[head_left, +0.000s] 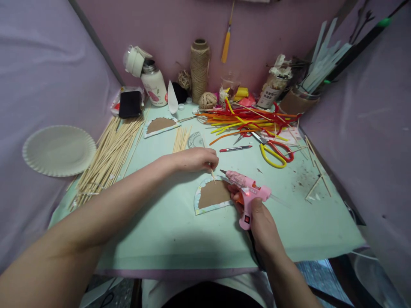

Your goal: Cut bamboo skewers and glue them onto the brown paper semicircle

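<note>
My right hand [261,214] is wrapped round a pink hot glue gun [248,190], its nozzle aimed up and left and a clear glue stick poking out of its back. Pinched in the fingers of my left hand [202,159] is a thin wooden stick [212,173], its lower end at the curved edge of a half-round piece of brown cardboard [213,194]. Pale blue patterned fabric edges this cardboard, which lies flat on the table. My right fingers hide its right corner. Farther back lies a second half-round piece [161,125] with the same edging.
Bamboo sticks [107,158] and a paper plate [59,150] lie left. Behind are a bottle [154,85], twine spool [199,70] and colored pipe cleaners [250,117]. Scissors [272,154], a red pen [236,149] and a protractor [195,140] lie beyond my hands. Loose sticks [317,175] lie right.
</note>
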`<state>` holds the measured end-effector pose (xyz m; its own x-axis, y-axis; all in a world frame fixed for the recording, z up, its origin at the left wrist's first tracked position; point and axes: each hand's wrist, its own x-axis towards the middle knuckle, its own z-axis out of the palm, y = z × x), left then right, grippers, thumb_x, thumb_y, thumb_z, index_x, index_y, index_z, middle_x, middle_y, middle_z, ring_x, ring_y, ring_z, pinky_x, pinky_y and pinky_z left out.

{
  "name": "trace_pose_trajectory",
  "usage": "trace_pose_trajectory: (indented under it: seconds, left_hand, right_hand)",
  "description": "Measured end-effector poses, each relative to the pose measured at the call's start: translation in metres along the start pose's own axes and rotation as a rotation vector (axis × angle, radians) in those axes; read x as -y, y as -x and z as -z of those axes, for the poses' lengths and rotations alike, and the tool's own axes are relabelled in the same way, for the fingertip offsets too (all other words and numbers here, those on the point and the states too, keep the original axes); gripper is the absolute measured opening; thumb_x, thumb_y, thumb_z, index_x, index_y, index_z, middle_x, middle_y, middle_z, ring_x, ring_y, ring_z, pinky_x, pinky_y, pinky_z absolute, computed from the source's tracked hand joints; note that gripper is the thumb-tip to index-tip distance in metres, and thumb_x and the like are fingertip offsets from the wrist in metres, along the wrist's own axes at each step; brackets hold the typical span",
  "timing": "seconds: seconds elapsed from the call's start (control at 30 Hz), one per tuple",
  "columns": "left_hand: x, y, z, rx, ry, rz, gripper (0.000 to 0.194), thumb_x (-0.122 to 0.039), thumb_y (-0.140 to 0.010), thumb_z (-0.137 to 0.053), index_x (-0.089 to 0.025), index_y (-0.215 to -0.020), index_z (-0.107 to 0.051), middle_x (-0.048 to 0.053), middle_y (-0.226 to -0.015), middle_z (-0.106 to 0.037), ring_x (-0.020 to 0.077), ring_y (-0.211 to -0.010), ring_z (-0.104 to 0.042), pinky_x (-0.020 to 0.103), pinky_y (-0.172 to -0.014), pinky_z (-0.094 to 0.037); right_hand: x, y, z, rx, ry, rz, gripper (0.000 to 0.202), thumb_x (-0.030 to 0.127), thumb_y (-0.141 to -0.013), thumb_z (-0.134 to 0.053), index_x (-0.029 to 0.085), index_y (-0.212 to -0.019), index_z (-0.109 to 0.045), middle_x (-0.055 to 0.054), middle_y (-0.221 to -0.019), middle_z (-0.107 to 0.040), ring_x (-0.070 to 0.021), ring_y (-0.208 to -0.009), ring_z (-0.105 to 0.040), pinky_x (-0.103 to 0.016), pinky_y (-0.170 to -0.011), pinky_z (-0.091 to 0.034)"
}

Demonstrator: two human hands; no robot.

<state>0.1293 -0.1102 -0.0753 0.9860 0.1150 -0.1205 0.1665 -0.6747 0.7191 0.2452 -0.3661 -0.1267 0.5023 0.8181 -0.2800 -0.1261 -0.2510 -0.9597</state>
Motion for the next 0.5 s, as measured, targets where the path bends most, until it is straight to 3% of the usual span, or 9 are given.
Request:
trace_pose_trajectory:
  seconds: [0.5]
  left_hand:
    - [0.0006,-0.0038,0.0004,0.068,-0.096,0.029,0.007,-0.019,-0.083,-0.06,-0.017,-0.082,-0.067,0.003,-0.086,-0.064,0.0134,-0.08,-0.056,0.023,-0.073,-0.04]
  right_hand:
    - [-0.0034,-0.0011,0.0014,0.005,0.031,-0.007,0.061,0.067,-0.09,-0.039,0.019,-0.106,-0.073,-0.011,-0.106,-0.071,-0.0242,-0.095,-0.064,-0.036,-0.087,-0.048]
